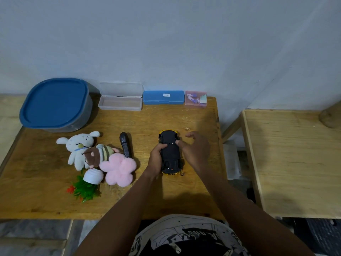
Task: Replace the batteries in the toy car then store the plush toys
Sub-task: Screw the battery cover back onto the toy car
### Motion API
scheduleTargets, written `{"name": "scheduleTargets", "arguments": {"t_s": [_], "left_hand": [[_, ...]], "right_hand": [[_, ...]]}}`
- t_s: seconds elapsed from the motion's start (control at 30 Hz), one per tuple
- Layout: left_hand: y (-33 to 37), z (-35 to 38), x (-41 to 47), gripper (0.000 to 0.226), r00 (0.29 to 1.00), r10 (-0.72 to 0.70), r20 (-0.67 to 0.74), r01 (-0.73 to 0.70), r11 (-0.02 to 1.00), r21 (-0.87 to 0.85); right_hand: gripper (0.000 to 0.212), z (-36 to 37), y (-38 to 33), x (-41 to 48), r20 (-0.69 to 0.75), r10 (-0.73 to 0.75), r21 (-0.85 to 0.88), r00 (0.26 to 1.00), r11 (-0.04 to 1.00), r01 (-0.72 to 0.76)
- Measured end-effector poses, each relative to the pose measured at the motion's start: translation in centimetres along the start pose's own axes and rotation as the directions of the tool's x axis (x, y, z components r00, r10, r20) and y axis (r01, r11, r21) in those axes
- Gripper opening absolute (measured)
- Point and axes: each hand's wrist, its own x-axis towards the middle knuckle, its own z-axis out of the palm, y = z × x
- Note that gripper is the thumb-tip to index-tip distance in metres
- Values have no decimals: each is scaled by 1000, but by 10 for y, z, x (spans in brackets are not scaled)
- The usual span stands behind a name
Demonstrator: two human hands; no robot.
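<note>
I watch the left hand [156,160] curl around the left flank of the toy car [170,153], which lies upside down, black underside up, between both hands on the right half of the wooden table [147,121]. The right hand [194,151] sits at the car's right side, thumb pressing the underside near its edge, the other fingers loose and holding nothing. Just left of the car lies a black remote control [125,145]. Beyond it the plush toys huddle together: a white rabbit [79,147], a brown striped doll [100,154] and a pink flower [118,169], beside a toppled potted plant [88,185]. A blue-lidded tub [55,104], an open clear case [120,103], a blue case [163,97] and a pink box [195,99] line the wall
</note>
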Motion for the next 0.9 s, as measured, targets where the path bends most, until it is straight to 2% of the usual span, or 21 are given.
{"name": "scheduleTargets", "arguments": {"t_s": [0.07, 0.13, 0.23, 0.3, 0.37, 0.47, 0.57, 0.63, 0.8, 0.9], "left_hand": [[1, -3, 2, 30, 1000, -1, -7, 1, 1000, -5], [4, 6, -9, 27, 1000, 13, 15, -14, 999, 29], [8, 2, -6, 29, 1000, 11, 25, -13, 998, 54], [7, -2, -4, 32, 1000, 3, 11, -4, 998, 69], [6, -5, -4, 37, 1000, -5, 9, 4, 997, 77], [7, -7, -2, 41, 1000, -10, 16, 9, 996, 83], [10, -9, -2, 39, 1000, -9, 17, 8, 998, 66], [14, -11, -3, 38, 1000, 6, -5, -6, 998, 67], [30, -15, -6, 43, 995, 73, -65, -68, 995, 76], [38, -17, -6, 58, 992, 99, -72, -93, 992, 88]], "right_hand": [[26, -4, 5, 0, -26, -18, -152, 1000, 988, 13], [25, -21, 17, -11, -64, 7, -234, 998, 972, -22], [39, -24, 23, -14, -29, 13, -365, 999, 931, -23], [47, -29, 27, -18, 1, 16, -377, 1000, 926, -14], [49, -31, 31, -20, 45, -9, -337, 999, 941, 24], [44, -30, 30, -20, 74, -2, -164, 997, 986, 14], [32, -30, 10, -24, 22, 69, 84, 997, 994, -71], [18, -31, -8, -24, -12, 2, 200, 1000, 980, 1], [19, -31, -37, -21, 160, -299, 112, 941, 952, 284], [20, -32, -46, -25, 171, -410, 49, 896, 912, 408]]}}
